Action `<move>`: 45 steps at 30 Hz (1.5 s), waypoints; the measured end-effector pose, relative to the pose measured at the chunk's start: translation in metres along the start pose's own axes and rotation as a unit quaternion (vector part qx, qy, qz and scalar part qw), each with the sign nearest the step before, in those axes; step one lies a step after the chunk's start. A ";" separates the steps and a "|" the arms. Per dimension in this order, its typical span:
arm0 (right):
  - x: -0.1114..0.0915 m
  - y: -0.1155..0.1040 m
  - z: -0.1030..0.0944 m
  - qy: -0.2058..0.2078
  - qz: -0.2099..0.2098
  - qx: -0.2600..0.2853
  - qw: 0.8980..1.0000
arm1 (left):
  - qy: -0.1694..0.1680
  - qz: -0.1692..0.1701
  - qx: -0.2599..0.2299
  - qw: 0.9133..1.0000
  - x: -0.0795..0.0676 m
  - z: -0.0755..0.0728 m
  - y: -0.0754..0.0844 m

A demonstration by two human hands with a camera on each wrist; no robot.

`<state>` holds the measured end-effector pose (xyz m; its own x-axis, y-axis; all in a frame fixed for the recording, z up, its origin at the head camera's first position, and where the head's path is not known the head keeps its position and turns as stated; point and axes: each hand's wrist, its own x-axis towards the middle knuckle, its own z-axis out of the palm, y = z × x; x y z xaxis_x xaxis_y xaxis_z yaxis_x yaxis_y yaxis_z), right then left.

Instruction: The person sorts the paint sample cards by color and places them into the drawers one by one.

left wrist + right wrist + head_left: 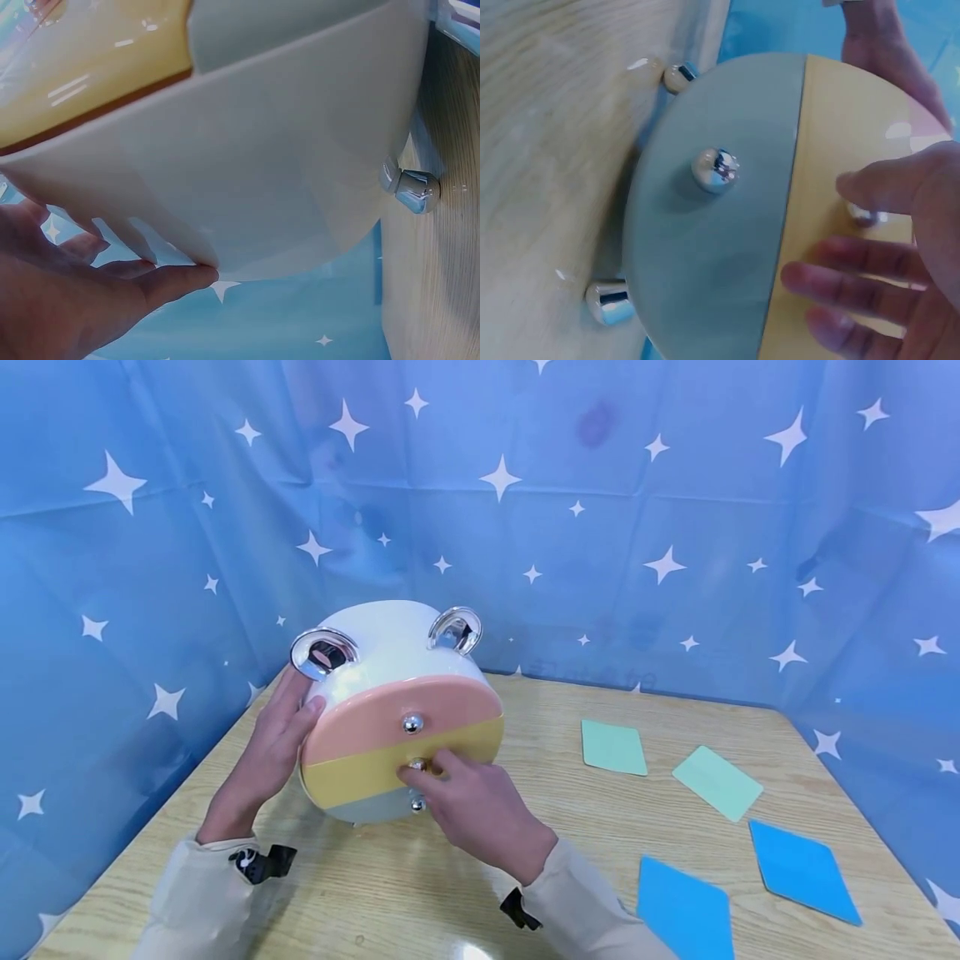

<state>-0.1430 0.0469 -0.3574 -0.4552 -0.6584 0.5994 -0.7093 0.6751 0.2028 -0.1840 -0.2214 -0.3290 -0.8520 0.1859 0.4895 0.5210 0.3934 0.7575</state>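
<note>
A round white drawer box point(386, 639) with two silver ear-shaped rings stands on the wooden table, its front striped in pink, yellow and grey-green drawers. Each drawer has a round silver knob, and short silver feet show under the shell in both wrist views. My left hand point(273, 739) rests against the box's left side below one ear, its fingers laid fairly straight along the white shell point(247, 180). Thumb and fingers of my right hand point(480, 806) are around the knob point(864, 215) of the yellow middle drawer. All the drawers appear flush with the front.
Two light green cards point(613, 747) and two blue cards point(804, 870) lie on the table point(570, 810) to the right. My right sleeve overlaps the nearer blue card. A blue curtain point(517, 527) with white stars surrounds the table's back and sides.
</note>
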 end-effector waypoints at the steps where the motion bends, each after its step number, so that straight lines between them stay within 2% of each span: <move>1: 0.000 0.000 0.002 0.004 -0.002 0.002 1.000 | 0.000 0.000 0.000 1.000 0.000 0.000 0.000; 7: 0.006 -0.003 0.010 0.039 -0.009 0.006 0.999 | -0.001 -0.002 -0.003 1.000 -0.001 0.000 -0.001; 15: 0.007 -0.004 0.017 0.063 -0.007 0.002 0.998 | -0.012 -0.005 -0.006 1.000 0.000 -0.001 -0.001; 32: -0.015 -0.014 -0.016 0.028 -0.036 -0.006 0.999 | -0.023 -0.011 -0.008 1.000 0.001 -0.001 0.000; 42: -0.023 -0.021 -0.024 0.030 -0.036 -0.005 0.999 | -0.028 -0.008 -0.013 1.000 0.001 -0.003 -0.001; 45: -0.027 -0.021 -0.027 0.018 -0.036 0.001 0.999 | -0.030 -0.011 -0.012 0.999 0.000 -0.006 0.001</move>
<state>-0.1013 0.0598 -0.3571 -0.3839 -0.6921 0.6112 -0.7400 0.6265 0.2446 -0.1833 -0.2259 -0.3254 -0.8648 0.2310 0.4459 0.5020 0.3772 0.7783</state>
